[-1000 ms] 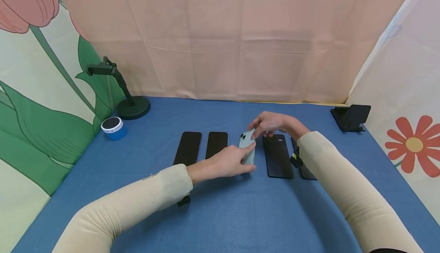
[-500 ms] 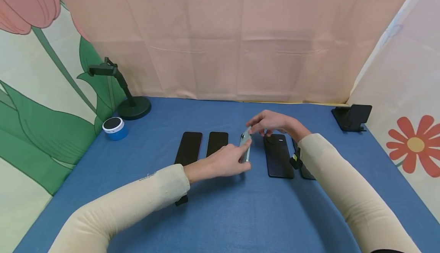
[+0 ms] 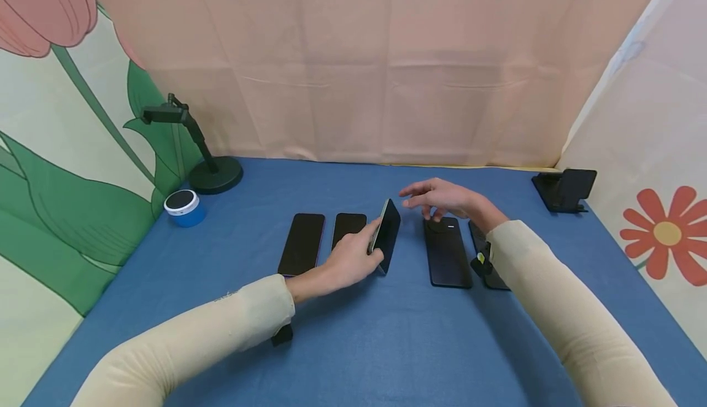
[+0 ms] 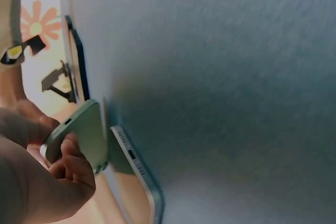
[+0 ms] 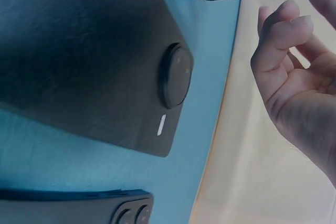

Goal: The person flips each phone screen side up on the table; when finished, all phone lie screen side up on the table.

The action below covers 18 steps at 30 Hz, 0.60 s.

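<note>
Cream-sleeved, the left hand is pinching the green phone alone between black phones, its screen now facing right; beyond it the right hand, having let go, is hovering, fingers loosely bent, seemingly leaving the turn one-handed.

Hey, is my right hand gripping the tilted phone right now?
No, the left hand grips the tilted phone, while the right hand hovers apart from it with a visible gap between.
</note>
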Available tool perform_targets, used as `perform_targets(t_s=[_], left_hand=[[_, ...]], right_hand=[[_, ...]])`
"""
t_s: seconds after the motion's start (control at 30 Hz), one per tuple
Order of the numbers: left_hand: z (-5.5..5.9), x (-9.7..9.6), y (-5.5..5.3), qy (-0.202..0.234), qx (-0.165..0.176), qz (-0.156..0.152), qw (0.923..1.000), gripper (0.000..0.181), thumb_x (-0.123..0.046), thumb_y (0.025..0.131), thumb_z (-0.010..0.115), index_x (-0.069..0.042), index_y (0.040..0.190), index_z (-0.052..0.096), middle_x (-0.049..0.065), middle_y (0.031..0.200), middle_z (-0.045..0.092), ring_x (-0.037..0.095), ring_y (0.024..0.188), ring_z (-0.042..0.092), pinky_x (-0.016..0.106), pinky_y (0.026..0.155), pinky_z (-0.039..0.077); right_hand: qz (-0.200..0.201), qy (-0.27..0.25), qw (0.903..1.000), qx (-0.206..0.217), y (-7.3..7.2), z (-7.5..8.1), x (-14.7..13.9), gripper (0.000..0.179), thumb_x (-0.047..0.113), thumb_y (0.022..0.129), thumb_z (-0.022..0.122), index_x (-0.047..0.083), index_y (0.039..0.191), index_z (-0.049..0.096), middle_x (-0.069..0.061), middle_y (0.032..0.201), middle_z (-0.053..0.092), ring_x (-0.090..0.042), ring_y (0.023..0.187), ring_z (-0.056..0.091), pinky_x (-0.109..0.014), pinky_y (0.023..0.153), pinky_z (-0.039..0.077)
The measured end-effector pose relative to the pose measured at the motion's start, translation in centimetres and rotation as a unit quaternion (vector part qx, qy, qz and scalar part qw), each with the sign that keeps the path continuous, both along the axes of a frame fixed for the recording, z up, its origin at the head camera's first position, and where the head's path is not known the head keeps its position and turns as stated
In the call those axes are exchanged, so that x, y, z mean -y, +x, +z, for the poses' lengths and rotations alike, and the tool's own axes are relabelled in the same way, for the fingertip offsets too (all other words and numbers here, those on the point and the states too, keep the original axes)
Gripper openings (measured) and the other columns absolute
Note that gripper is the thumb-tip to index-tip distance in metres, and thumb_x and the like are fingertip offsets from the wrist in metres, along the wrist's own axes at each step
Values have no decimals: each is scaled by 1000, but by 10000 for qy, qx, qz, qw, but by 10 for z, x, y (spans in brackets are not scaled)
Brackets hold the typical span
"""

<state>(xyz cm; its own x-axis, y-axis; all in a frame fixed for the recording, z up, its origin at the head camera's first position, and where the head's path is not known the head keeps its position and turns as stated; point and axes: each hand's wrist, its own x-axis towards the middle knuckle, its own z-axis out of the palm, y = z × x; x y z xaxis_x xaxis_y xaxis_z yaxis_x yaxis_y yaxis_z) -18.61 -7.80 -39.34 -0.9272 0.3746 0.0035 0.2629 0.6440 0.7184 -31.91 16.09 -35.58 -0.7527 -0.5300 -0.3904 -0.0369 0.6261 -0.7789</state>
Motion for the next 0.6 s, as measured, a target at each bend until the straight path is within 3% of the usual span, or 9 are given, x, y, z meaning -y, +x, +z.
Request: perform_targets(t_s=[0.13, 0.3, 0.4, 0.6], left_hand=[[-5, 4, -1, 836, 545, 409, 9942, 61, -15, 99, 51, -14, 158, 33, -1, 63, 50, 12, 42, 41, 27, 46, 35], [-10, 4, -4, 1632, 1154, 920, 9755, 60, -15, 99, 53, -16, 157, 36, 3, 71, 56, 13, 60, 52, 26, 53, 37], [-11, 3, -4, 2085, 1370, 990, 9633, 60, -11, 100, 53, -13, 157, 34, 2, 78, 57, 16, 75, 58, 25, 60, 41], [-12, 0, -3, 2725, 1554, 981, 9445, 61, -10, 102, 51, -16, 159, 30, 3, 87, 57, 16, 74, 54, 24, 65, 44]], right_hand=[[-14, 46, 10000, 46, 4, -3, -3, 58, 41, 100, 60, 17, 151, 46, -23, 126, 55, -19, 66, 52, -38, 61, 49], [-56, -1, 9999, 94, 10, -8, -2, 58, 39, 100, 59, 16, 151, 45, -21, 127, 57, -18, 66, 53, -37, 60, 50], [-135, -109, 9996, 215, 13, -14, -1, 58, 37, 101, 59, 16, 152, 43, -19, 130, 59, -18, 67, 55, -34, 57, 49], [-437, -411, 9964, 599, 21, -26, 0, 65, 36, 101, 59, 19, 158, 32, -18, 136, 58, -18, 74, 63, -33, 58, 54]])
